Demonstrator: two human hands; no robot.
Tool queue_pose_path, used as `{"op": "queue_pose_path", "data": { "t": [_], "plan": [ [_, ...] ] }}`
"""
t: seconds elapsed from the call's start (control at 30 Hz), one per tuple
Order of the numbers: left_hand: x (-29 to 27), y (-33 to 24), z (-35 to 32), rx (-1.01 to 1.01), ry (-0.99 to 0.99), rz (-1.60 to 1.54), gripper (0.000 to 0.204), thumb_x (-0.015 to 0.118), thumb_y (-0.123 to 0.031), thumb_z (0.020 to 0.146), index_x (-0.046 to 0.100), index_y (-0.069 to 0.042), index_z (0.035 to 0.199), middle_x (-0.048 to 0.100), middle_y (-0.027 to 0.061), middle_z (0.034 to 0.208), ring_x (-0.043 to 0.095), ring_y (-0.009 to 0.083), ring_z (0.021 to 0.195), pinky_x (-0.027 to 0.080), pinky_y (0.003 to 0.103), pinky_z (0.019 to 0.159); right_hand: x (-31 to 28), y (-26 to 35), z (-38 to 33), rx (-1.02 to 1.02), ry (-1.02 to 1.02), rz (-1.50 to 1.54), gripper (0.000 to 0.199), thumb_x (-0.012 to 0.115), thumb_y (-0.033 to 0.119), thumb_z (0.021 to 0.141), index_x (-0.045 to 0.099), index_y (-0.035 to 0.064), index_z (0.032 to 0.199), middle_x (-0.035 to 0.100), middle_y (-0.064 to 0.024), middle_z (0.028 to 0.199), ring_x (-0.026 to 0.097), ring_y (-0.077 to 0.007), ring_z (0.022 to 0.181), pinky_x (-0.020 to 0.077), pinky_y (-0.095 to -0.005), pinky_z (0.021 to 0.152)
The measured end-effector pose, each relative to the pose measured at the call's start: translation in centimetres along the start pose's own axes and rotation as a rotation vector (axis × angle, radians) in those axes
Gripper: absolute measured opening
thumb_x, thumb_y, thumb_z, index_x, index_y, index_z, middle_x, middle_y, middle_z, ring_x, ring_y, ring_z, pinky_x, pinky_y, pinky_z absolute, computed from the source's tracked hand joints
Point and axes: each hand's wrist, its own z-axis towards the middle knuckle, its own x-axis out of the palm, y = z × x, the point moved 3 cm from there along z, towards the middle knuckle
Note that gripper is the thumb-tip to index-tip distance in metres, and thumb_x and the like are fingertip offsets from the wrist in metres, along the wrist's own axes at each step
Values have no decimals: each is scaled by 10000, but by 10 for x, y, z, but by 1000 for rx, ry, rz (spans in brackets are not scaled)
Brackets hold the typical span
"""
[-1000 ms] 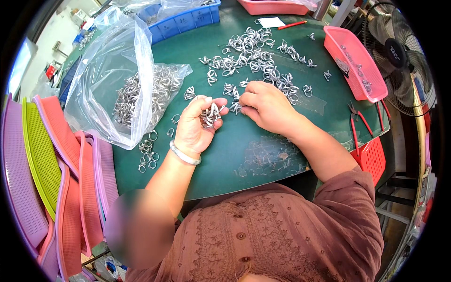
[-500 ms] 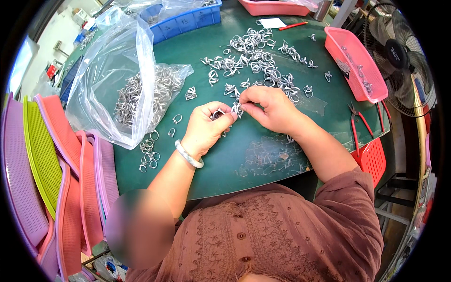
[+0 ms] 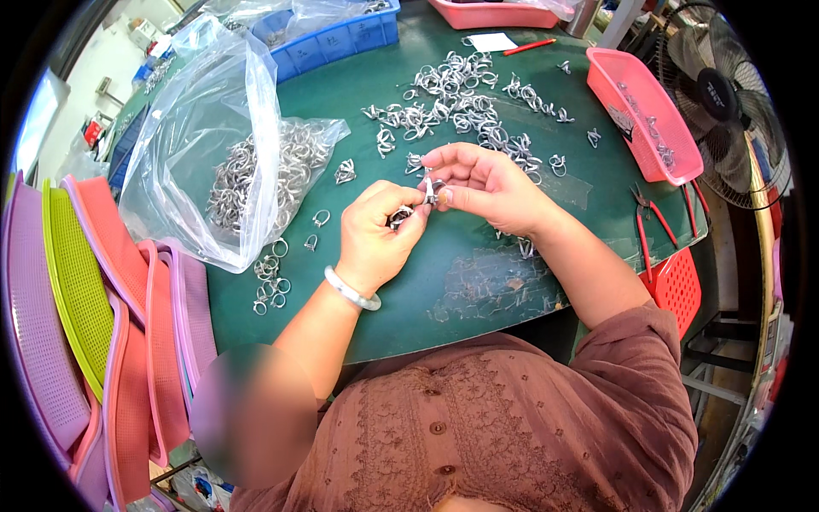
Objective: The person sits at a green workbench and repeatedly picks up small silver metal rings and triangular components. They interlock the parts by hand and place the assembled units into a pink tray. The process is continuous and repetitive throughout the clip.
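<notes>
Faces a green table (image 3: 401,299), with both hands brought together above it, in front of the torso. Pinches a small silver-coloured ring (image 3: 430,191) between thumb and fingers of the left hand (image 3: 375,230), with more rings (image 3: 397,218) tucked into the curl of the same palm. Meets the pinched ring from the other side with the right hand (image 3: 486,192), fingers curved and thumb tip at the metal; tightness of this grip not discernible. Has, at the left, a large clear plastic bag (image 3: 192,136), partly filled with a dense heap of similar rings (image 3: 260,175). Beside the bag, on the table, a small loose cluster (image 3: 271,286) of rings. Beyond the hands, a broad scattered pile (image 3: 465,85) of rings. At the far left, a blue bin (image 3: 337,47) with clear plastic and some small metal pieces inside. At the right, a long pink tray (image 3: 644,81) with a few metal pieces along its bottom, and near it red-handled pliers (image 3: 642,222). At the far edge, another pink tray (image 3: 499,14), contents too cropped to make out. Down the left side, upright and overlapping, purple, lime and coral perforated baskets (image 3: 77,290).
</notes>
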Motion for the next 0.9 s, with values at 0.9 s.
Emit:
{"op": "queue_pose_path", "data": {
  "t": [0.9],
  "plan": [
    [-1, -6, -1, 103, -97, 27, 101, 647, 3, 700, 628, -53, 783, 550, 52, 670, 514, 125, 546, 401, 240, 491, 4, 1, -3, -373, -65, -386, 405, 647, -35, 740, 540, 20, 1127, 582, -49, 962, 546, -113, 809, 471, -256, 741]
  ]
}}
